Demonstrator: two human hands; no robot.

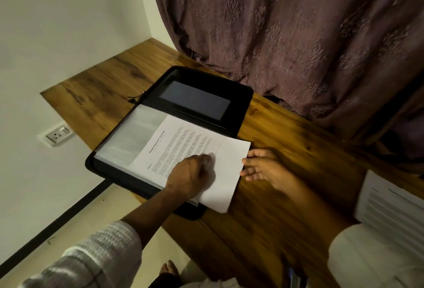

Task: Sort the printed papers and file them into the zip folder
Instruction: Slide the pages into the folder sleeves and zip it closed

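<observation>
A black zip folder [197, 85] lies open on the wooden table [286, 150], its clear plastic sleeves [130, 131] facing up. A printed paper [183, 143] lies partly in the top sleeve, with its right end sticking out over the table. My left hand [190, 175] presses down on the paper's lower middle, fingers bent. My right hand [263, 168] rests at the paper's right edge, fingertips touching it, fingers spread.
Several more printed papers [390, 205] are stacked at the table's right edge. A purple patterned curtain [298, 35] hangs behind the table. A white wall with a socket [57, 135] is on the left, and the floor [68, 230] lies below.
</observation>
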